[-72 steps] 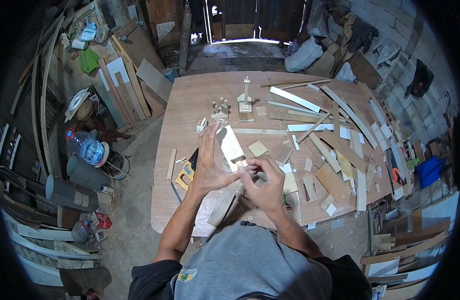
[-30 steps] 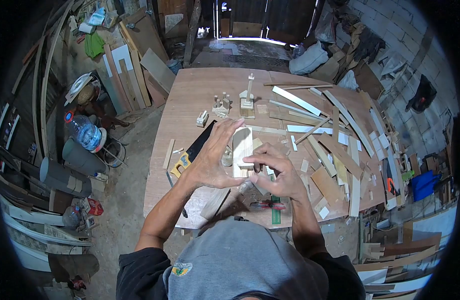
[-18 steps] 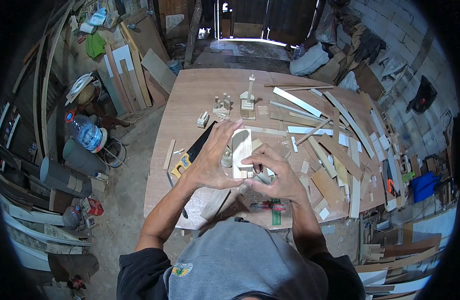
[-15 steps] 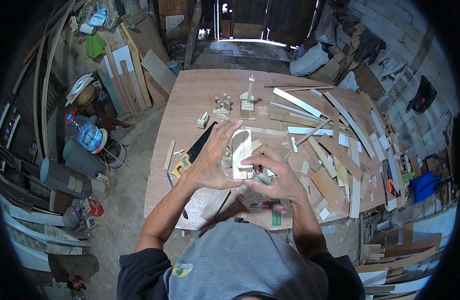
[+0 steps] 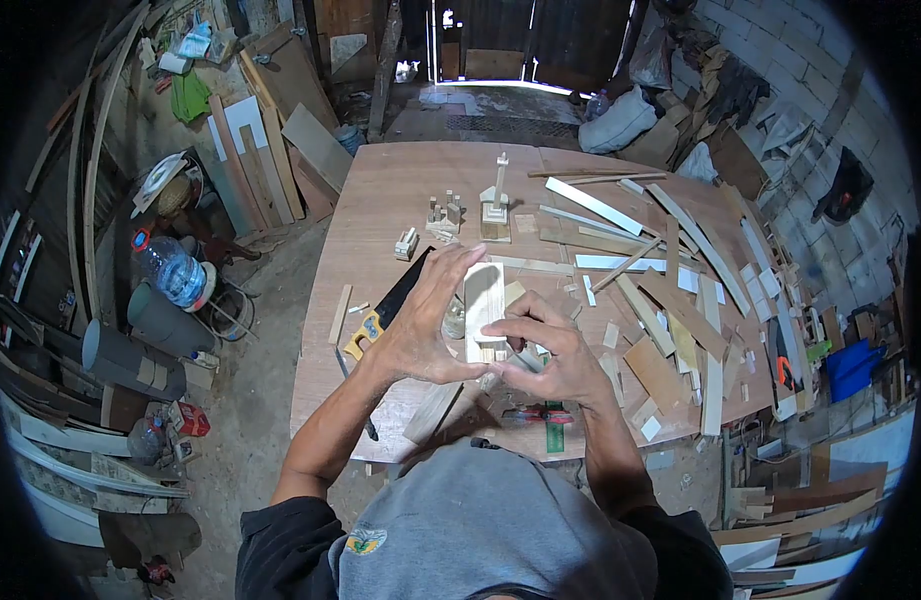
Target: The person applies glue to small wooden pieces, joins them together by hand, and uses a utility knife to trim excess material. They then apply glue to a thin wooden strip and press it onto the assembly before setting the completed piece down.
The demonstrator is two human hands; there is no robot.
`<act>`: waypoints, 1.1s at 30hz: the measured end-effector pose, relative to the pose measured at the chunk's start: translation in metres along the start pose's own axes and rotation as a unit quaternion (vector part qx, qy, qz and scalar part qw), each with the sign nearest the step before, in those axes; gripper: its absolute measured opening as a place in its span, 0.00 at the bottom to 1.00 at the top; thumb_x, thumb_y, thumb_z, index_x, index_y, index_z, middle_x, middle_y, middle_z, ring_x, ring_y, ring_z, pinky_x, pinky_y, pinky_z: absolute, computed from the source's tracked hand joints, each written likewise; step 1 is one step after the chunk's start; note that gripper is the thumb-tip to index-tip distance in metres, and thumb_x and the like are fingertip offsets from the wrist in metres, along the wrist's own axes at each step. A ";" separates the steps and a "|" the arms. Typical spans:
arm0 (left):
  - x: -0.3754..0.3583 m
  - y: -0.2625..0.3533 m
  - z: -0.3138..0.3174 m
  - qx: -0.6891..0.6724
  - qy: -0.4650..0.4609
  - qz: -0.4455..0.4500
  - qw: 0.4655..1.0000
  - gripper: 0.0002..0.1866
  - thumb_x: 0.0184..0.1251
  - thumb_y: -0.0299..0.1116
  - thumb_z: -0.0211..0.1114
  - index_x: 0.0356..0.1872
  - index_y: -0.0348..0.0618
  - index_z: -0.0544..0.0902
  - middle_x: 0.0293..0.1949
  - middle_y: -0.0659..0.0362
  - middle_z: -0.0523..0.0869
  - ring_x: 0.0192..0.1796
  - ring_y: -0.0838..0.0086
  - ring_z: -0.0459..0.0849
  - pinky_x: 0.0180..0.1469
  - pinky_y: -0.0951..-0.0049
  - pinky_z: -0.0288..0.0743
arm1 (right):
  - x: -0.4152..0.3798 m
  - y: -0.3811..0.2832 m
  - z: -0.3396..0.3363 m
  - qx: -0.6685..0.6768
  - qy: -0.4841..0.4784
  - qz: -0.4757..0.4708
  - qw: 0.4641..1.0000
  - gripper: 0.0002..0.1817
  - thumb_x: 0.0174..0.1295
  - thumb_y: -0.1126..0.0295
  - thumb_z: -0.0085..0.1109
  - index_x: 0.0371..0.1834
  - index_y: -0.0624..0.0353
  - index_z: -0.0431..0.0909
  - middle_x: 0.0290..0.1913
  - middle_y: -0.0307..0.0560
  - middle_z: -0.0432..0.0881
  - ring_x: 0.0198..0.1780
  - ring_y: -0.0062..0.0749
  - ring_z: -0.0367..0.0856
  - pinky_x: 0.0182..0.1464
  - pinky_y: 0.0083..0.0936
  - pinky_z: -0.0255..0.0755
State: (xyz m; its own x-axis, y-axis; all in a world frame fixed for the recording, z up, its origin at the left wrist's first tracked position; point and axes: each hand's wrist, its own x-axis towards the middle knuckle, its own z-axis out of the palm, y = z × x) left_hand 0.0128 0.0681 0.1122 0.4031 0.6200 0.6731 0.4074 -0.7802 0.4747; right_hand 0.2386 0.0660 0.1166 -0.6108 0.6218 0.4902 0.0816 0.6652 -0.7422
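Observation:
Above the near part of the table, a pale rectangular wooden block (image 5: 486, 292) is held upright between both hands. My left hand (image 5: 417, 325) grips it along its left side, fingers at the top end and thumb at the bottom. My right hand (image 5: 552, 348) pinches its lower right part, forefinger across a small wooden piece at the lower end. Beside my left hand lies a handsaw with a yellow handle (image 5: 364, 334), its dark blade partly hidden. A glass jar (image 5: 454, 320) shows partly behind the block.
On the brown table (image 5: 380, 200) stand a small wooden tower model (image 5: 495, 205), a model with short posts (image 5: 445, 212) and a little wooden piece (image 5: 406, 243). Wood strips (image 5: 595, 205) crowd the right side. A red tool and green strip (image 5: 553, 425) lie at the near edge.
Both hands keep nearly the same hold on the wooden block. The view has shifted very slightly; nothing else visibly differs.

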 end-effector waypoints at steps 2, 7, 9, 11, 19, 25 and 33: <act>0.000 0.000 0.000 0.000 0.000 0.002 1.000 0.64 0.28 0.39 0.83 0.76 0.36 0.60 0.68 0.41 0.70 0.72 0.43 0.65 0.76 0.45 0.58 | 0.000 0.001 0.000 0.005 0.003 -0.001 1.000 0.25 0.47 0.79 0.72 0.53 0.60 0.86 0.42 0.44 0.75 0.39 0.26 0.75 0.40 0.22 0.72; -0.001 -0.003 0.001 -0.002 0.004 0.010 1.000 0.64 0.29 0.41 0.84 0.76 0.36 0.60 0.69 0.41 0.69 0.72 0.43 0.65 0.76 0.45 0.58 | -0.001 0.001 -0.005 0.017 0.009 0.004 1.000 0.22 0.50 0.78 0.71 0.53 0.61 0.86 0.41 0.45 0.78 0.38 0.28 0.77 0.41 0.24 0.72; -0.001 -0.003 0.001 -0.005 -0.005 -0.006 1.000 0.64 0.30 0.41 0.84 0.76 0.37 0.60 0.69 0.41 0.69 0.72 0.44 0.66 0.75 0.45 0.58 | -0.002 0.005 -0.005 0.011 0.012 -0.006 1.000 0.21 0.52 0.78 0.70 0.53 0.61 0.87 0.41 0.46 0.79 0.39 0.29 0.78 0.42 0.25 0.73; 0.002 -0.001 0.000 -0.010 -0.007 -0.008 1.000 0.64 0.30 0.41 0.84 0.76 0.38 0.60 0.69 0.41 0.69 0.72 0.44 0.66 0.75 0.46 0.59 | -0.001 0.006 -0.006 -0.008 0.031 -0.022 0.999 0.17 0.55 0.79 0.68 0.50 0.62 0.88 0.40 0.48 0.82 0.41 0.31 0.81 0.43 0.25 0.74; 0.005 0.000 0.000 -0.020 -0.012 -0.012 1.000 0.63 0.31 0.41 0.84 0.76 0.38 0.61 0.68 0.41 0.70 0.71 0.45 0.66 0.74 0.47 0.60 | -0.001 0.010 -0.004 -0.017 0.053 -0.038 0.998 0.15 0.55 0.82 0.65 0.47 0.64 0.88 0.39 0.50 0.85 0.40 0.34 0.84 0.41 0.26 0.76; 0.005 -0.001 0.001 -0.008 -0.014 -0.005 1.000 0.63 0.30 0.41 0.84 0.76 0.38 0.62 0.68 0.41 0.70 0.71 0.45 0.67 0.74 0.46 0.60 | -0.002 0.012 -0.002 -0.021 0.061 -0.055 0.996 0.16 0.54 0.83 0.63 0.47 0.65 0.88 0.39 0.51 0.85 0.38 0.34 0.85 0.39 0.26 0.77; 0.003 -0.001 0.002 -0.006 -0.010 -0.016 1.000 0.62 0.31 0.41 0.84 0.75 0.38 0.62 0.69 0.40 0.69 0.72 0.44 0.66 0.74 0.46 0.60 | -0.002 0.014 -0.001 -0.006 0.060 -0.039 0.997 0.16 0.54 0.83 0.64 0.47 0.64 0.88 0.38 0.51 0.86 0.40 0.32 0.85 0.40 0.25 0.77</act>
State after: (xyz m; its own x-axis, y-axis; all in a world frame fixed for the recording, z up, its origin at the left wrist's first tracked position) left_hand 0.0149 0.0709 0.1125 0.4071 0.6463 0.6454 0.4108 -0.7606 0.5027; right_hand 0.2413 0.0746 0.1054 -0.5168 0.6120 0.5987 0.0468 0.7185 -0.6940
